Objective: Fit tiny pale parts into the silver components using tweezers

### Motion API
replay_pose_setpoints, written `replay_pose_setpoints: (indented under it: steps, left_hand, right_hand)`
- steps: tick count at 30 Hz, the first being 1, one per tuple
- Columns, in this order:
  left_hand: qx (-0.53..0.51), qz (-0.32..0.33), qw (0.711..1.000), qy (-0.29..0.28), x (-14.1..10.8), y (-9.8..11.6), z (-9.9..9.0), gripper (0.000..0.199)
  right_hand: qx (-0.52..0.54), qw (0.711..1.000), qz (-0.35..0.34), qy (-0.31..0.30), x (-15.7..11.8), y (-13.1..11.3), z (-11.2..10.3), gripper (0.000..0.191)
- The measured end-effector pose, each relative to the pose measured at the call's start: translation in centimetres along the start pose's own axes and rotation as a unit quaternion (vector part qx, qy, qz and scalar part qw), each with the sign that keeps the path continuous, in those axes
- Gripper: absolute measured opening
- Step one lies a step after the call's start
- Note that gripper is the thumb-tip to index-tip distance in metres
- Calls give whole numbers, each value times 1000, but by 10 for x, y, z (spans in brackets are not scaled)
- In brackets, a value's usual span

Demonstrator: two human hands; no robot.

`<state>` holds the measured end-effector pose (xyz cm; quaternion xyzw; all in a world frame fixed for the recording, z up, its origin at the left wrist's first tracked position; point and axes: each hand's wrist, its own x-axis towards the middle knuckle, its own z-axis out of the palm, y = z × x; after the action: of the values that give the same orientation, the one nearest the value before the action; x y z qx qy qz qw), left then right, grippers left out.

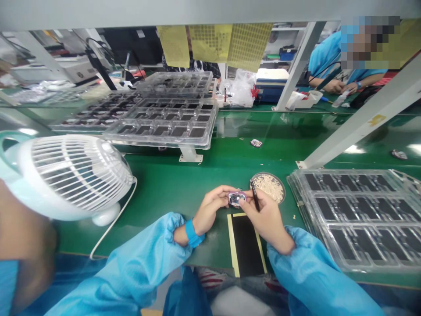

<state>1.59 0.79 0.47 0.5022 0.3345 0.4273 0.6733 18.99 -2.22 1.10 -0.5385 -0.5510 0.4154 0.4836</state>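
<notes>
While the small device (237,199) lies lengthwise left to right, fingers of the left hand (208,211) and right hand (268,219), which also holds a black stick (254,196), grasp opposite ends.

Co-worker's head (370,43) pixelated, details inside small device (236,200) unclear, fan (77,175) cut off left

Near bench (158,180): stretching broad and green across the lower view, shining smoothly
Far bench (345,105): continuing the same green at the upper right
Overhead beam (197,13): running pale grey along the top
Right post (368,118): slanting up from a bolted foot on the green surface, showing a small yellowish patch
Middle post (297,66): leaning rightward toward the beam
Yellow sheets (248,46): hanging just below the beam
Monitor (138,46): standing dark at the upper left
Back shelving (279,44): holding bins
Light: glinting white on green at the right
</notes>
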Motion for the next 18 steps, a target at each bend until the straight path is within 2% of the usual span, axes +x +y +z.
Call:
replay_pose_setpoints:
  steps: [6,12,15,18]
  left_hand:
    - [-10,-3,1000,9,0,2,2,26]
    - [-3,-9,999,30,0,4,8,23]
    - [-9,-27,999,45,0,6,8,29]
    - [-9,-31,998,61,1,7,7,33]
  right_hand:
    - [-38,999,-17,6,-2,-2,2,11]
    - [-13,1000,-26,0,0,-1,-1,15]
    - [13,996,-85,34,2,-4,-11,13]
    - [4,983,-167,79,0,-8,-23,30]
